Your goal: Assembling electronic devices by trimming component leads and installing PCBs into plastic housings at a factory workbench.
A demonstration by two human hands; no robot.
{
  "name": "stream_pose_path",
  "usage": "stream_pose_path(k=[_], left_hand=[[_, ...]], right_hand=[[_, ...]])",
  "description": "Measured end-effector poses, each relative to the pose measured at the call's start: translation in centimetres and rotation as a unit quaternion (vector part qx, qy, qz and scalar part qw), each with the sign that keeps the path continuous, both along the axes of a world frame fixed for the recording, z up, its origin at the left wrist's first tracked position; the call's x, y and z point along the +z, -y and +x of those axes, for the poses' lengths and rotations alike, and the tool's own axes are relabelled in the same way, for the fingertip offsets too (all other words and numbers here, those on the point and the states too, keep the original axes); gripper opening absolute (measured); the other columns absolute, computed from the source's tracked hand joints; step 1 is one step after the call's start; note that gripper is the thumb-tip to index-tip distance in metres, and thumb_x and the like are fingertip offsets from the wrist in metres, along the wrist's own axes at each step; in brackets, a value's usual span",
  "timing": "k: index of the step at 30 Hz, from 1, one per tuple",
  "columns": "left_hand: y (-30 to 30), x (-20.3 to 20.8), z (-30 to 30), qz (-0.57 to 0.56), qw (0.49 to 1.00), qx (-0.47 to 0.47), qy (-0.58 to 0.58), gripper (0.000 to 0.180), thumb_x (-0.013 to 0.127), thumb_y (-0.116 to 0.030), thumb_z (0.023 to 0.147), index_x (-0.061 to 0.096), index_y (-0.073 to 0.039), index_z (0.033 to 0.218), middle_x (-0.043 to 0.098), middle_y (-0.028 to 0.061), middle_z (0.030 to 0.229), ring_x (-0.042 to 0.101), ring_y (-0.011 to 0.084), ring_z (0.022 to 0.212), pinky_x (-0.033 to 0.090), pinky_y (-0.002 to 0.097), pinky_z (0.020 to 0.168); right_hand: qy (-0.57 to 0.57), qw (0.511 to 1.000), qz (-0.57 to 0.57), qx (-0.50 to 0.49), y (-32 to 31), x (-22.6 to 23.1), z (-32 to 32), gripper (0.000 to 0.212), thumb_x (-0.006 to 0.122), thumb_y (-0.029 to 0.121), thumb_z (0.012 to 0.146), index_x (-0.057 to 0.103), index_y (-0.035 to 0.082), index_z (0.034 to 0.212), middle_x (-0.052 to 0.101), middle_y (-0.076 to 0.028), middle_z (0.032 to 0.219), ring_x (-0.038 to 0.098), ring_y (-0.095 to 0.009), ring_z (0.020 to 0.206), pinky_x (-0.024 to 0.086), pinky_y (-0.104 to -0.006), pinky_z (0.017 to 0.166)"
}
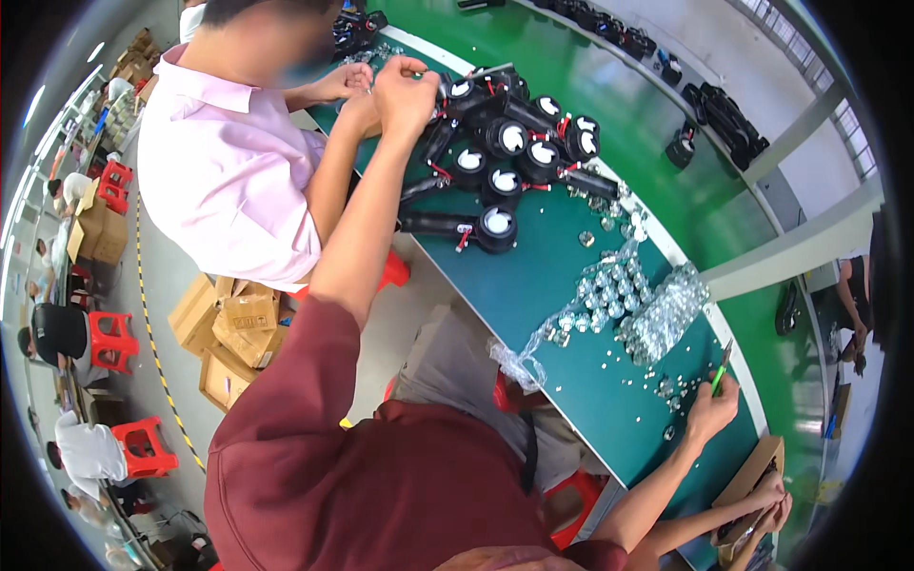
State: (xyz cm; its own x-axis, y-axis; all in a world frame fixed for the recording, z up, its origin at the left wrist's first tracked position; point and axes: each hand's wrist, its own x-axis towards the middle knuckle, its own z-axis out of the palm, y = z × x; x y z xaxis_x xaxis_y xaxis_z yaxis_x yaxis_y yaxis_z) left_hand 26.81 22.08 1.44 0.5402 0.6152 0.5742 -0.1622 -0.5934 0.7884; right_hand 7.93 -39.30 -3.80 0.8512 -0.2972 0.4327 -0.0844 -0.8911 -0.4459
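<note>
My left hand reaches far out to the upper left of the green table. Its fingers are curled together beside a heap of black round-headed parts with white discs and red-tipped wires; whatever it grips is hidden. At the right, my right hand is closed around a slim green-handled tool, its thin end pointing up and away. Below that hand lies a small dark round piece. Small shiny metal-looking pieces and tiny white bits lie to its left.
A co-worker in a pink shirt works close by my left hand. Clear bubble packaging holding shiny round pieces lies mid-table. Another person's hands are over a cardboard box at lower right. A green conveyor runs beyond the table's pale edge.
</note>
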Motion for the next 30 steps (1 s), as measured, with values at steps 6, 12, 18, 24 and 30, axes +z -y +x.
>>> stream_pose_path(k=[6,12,18,24,30], left_hand=[[-6.8,-1.8,10.9,0.195,0.930,0.132,-0.284,0.019,0.072,-0.018,0.073,0.074,-0.010,0.091,0.074,0.0191,0.092,0.072,0.0370,0.093,0.057,0.0444,0.086],[-9.9,-3.1,13.7,0.190,0.901,0.170,-0.351,0.019,0.064,-0.016,0.086,0.074,-0.009,0.100,0.071,0.0252,0.107,0.070,0.0401,0.103,0.057,0.0486,0.089],[-6.6,2.0,12.3,0.108,0.979,0.117,-0.127,0.024,0.063,-0.012,0.079,0.076,-0.010,0.100,0.074,0.0192,0.100,0.071,0.0372,0.097,0.055,0.0458,0.090],[7.7,10.4,0.9,0.153,0.965,-0.202,0.069,0.021,0.072,-0.013,0.089,0.074,-0.005,0.109,0.074,0.0046,0.094,0.066,0.0109,0.083,0.051,0.0253,0.079],[28.8,4.5,-17.0,0.146,0.843,-0.511,-0.080,0.022,0.074,-0.006,0.082,0.071,-0.006,0.103,0.070,0.0072,0.091,0.063,0.0145,0.069,0.050,0.0249,0.062]], right_hand=[[0.020,0.999,-0.025,0.009,-0.5,-0.1,-0.6,0.023,0.058,-0.004,0.070,0.067,-0.004,0.091,0.064,-0.017,0.093,0.063,-0.034,0.081,0.051,-0.0425,0.076],[0.013,0.999,-0.041,-0.007,-1.0,-0.4,-0.9,0.023,0.059,-0.003,0.068,0.067,-0.004,0.090,0.066,-0.018,0.099,0.064,-0.037,0.081,0.051,-0.0442,0.074],[0.026,0.999,-0.032,0.011,-1.0,0.1,-1.7,0.025,0.060,-0.001,0.070,0.064,-0.003,0.094,0.060,-0.017,0.088,0.060,-0.036,0.076,0.049,-0.0441,0.071],[-0.002,0.999,0.001,-0.032,-0.9,-0.1,-0.9,0.030,0.069,0.005,0.074,0.070,0.004,0.104,0.066,-0.017,0.097,0.066,-0.037,0.087,0.053,-0.0422,0.079],[0.037,0.997,0.055,-0.029,-1.0,0.4,-1.3,0.018,0.067,0.004,0.072,0.073,0.003,0.088,0.071,-0.014,0.097,0.068,-0.033,0.079,0.054,-0.0401,0.072]])
